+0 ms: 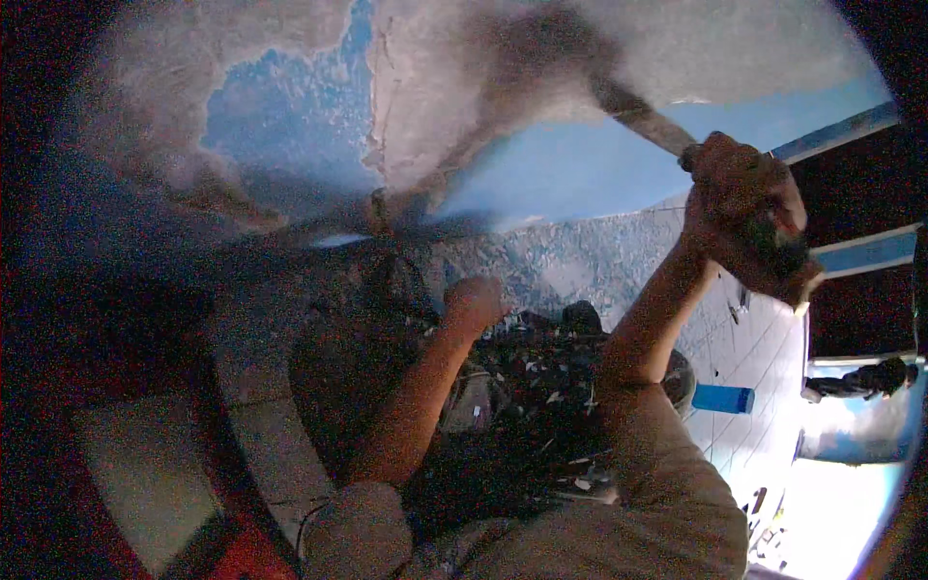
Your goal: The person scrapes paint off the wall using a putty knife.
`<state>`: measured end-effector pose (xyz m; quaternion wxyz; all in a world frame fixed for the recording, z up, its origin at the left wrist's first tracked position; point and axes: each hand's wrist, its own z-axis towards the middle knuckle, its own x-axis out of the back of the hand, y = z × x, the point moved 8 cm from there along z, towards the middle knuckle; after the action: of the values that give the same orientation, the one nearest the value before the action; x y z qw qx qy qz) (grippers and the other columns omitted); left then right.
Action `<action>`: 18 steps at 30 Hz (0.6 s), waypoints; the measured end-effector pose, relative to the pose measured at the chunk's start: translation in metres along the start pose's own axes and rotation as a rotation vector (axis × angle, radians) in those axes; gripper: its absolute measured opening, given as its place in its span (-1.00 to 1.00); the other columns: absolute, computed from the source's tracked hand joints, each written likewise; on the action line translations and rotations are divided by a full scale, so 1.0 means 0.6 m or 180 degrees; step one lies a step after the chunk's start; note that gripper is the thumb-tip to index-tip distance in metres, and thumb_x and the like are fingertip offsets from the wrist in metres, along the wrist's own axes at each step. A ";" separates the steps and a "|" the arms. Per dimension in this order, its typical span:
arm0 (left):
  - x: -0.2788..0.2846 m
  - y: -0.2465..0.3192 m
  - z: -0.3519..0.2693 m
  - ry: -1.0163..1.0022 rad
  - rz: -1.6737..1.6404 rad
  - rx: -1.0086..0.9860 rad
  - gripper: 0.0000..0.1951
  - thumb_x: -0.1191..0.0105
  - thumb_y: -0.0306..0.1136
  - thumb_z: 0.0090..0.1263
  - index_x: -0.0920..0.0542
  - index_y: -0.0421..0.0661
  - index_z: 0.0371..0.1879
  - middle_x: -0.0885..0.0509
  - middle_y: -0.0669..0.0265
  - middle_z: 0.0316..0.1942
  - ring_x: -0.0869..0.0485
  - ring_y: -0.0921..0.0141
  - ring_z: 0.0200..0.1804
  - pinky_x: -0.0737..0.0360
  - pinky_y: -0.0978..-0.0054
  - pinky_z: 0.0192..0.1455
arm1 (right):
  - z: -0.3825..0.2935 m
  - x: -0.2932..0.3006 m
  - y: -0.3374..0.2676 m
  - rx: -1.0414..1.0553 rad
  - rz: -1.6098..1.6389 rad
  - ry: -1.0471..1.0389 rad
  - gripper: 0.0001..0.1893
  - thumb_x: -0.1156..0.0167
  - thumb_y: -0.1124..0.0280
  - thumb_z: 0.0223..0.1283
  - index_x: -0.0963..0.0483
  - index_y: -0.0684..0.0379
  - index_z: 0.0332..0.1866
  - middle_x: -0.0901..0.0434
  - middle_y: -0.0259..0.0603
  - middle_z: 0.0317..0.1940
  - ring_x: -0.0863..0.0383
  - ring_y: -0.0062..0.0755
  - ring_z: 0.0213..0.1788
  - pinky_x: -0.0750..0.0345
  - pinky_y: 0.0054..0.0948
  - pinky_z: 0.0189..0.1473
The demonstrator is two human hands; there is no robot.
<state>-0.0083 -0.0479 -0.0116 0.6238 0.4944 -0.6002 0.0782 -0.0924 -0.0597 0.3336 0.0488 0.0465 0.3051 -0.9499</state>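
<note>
My right hand (747, 203) is raised at the upper right, closed around the handle of a hand tool with a flat blade (649, 119), perhaps a scraper. The blade points up and left, toward a wall (551, 167) with blue paint and bare grey-beige patches. Its outer end is lost in a dark blurred shadow, so contact with the wall cannot be told. Lower and nearer the middle, my left hand (475, 301) is curled into a fist in front of the wall's mottled lower part (565, 268). Nothing shows in it.
Pale flakes and debris (536, 370) litter the dark floor below my arms. A blue container (723, 399) stands on light tiles (725, 348) at the right. Another person (863, 380) is near the bright opening. A pale panel (152, 464) and a red object (246, 551) lie lower left.
</note>
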 end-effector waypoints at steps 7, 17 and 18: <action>0.009 0.012 0.012 0.0054 -0.0400 -0.0183 -0.67 -0.01 -0.16 -0.07 -0.49 -0.17 -0.41 -0.56 0.16 -0.43 -0.57 0.23 -0.38 -0.50 0.20 -0.37 | 0.002 0.003 -0.065 0.0163 0.0138 -0.0050 -0.80 -0.08 0.22 -0.13 -0.37 0.11 -0.46 -0.37 -0.22 -0.45 -0.31 -0.37 -0.40 -0.30 -0.39 -0.34; -0.034 -0.003 0.049 -0.0209 -0.0210 -0.0209 -0.65 0.06 -0.18 -0.02 -0.50 -0.18 -0.33 -0.55 0.05 -0.35 -0.54 0.15 -0.26 -0.46 0.21 -0.18 | -0.030 -0.018 0.008 -0.0361 0.0504 -0.0530 -0.79 -0.13 0.24 -0.21 -0.33 0.12 -0.51 -0.34 -0.31 -0.47 -0.24 -0.52 -0.45 -0.29 -0.56 -0.45; -0.031 -0.001 0.051 -0.0219 -0.0279 -0.0054 -0.65 0.05 -0.20 -0.03 -0.50 -0.19 -0.33 -0.55 0.05 -0.35 -0.54 0.15 -0.26 -0.46 0.21 -0.17 | -0.030 -0.019 0.003 -0.0298 0.0444 -0.0508 -0.77 -0.10 0.20 -0.21 -0.32 0.12 -0.52 -0.33 -0.30 -0.49 -0.24 -0.52 -0.47 -0.28 -0.55 -0.46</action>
<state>-0.0335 -0.0611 -0.0337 0.6098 0.5174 -0.5997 0.0288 -0.0796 -0.0499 0.3194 0.1411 -0.0105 0.3403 -0.9296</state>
